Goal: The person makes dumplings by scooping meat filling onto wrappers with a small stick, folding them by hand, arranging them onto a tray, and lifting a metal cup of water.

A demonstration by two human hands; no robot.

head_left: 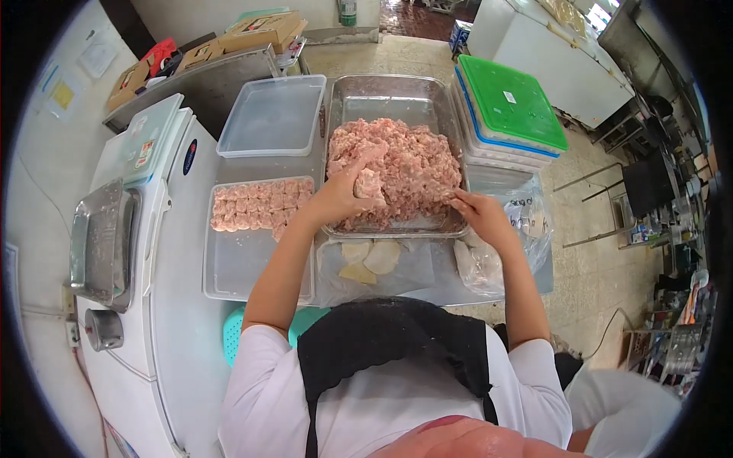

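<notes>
My left hand is over the left side of a deep metal tray, its fingers curled round a filled dumpling. Pink minced meat is heaped in that tray. At the tray's right rim, my right hand has its fingers pinched together at the edge of the meat; what they hold, if anything, I cannot make out. To the left, a clear plastic tray bears several rows of filled dumplings. Several pale round wrappers lie on plastic sheeting in front of the metal tray.
Behind the dumplings is another clear plastic container. Stacked containers with a green lid stand at the back right. A plastic bag with pale contents lies front right. A white freezer borders the table on the left.
</notes>
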